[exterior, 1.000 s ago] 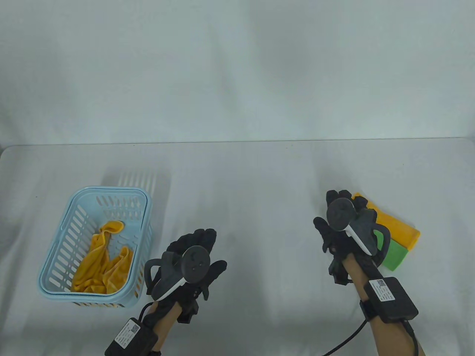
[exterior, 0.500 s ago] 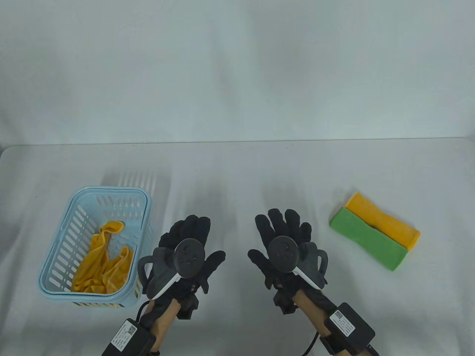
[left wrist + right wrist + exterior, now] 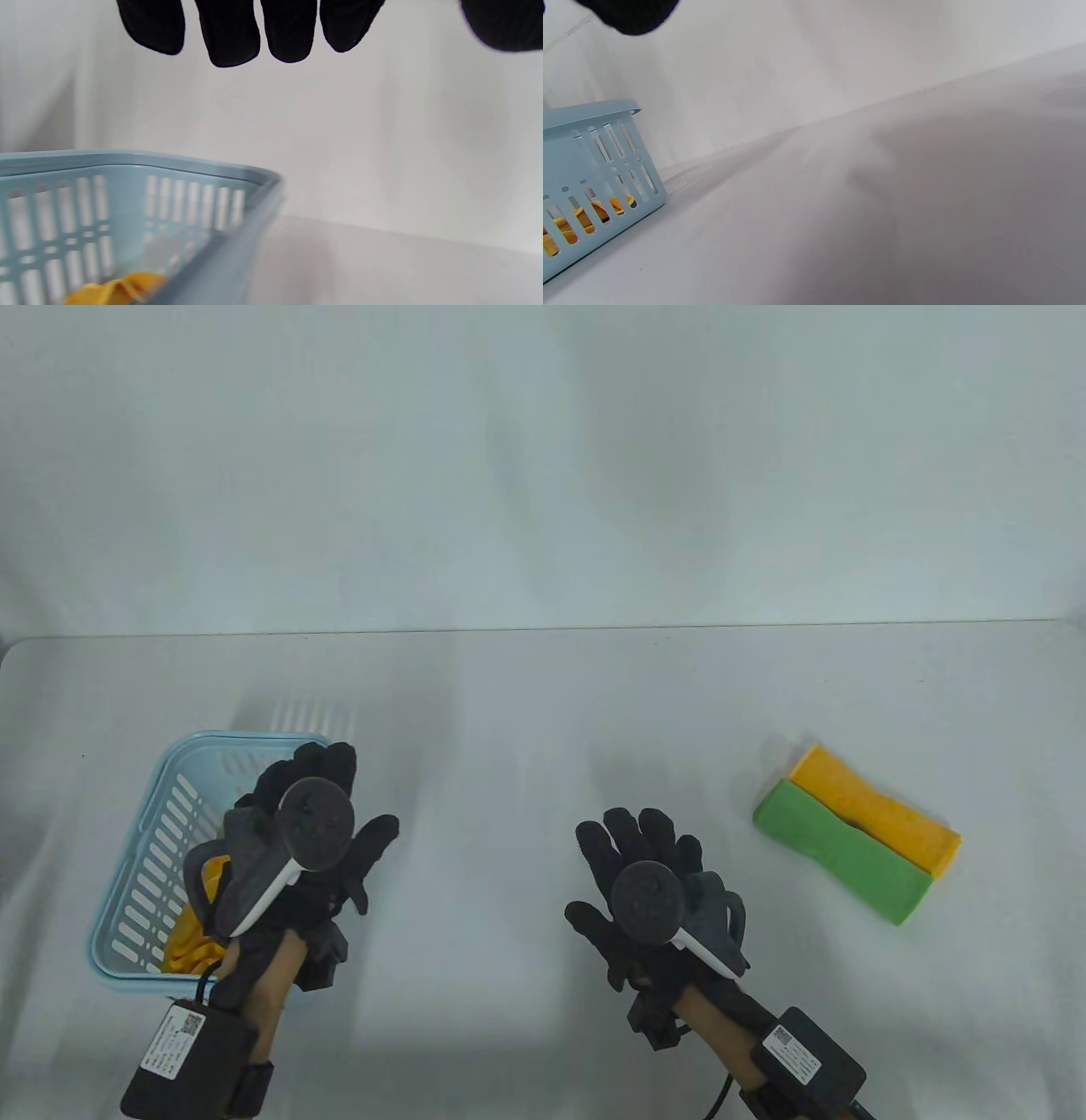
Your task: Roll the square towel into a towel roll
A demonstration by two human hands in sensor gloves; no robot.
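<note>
Yellow towel (image 3: 188, 937) crumpled, axis unclear

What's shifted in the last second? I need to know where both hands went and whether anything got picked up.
The left hand moved left and away from the person, over the blue basket holding the crumpled yellow towel; its fingers look straight and hold nothing. The right hand left the green roll and yellow roll and came back to the table's middle, holding nothing. Basket and both rolls are unmoved.

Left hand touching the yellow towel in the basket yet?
Apart. Left wrist view shows the fingertips well above the basket rim, towel far below.
</note>
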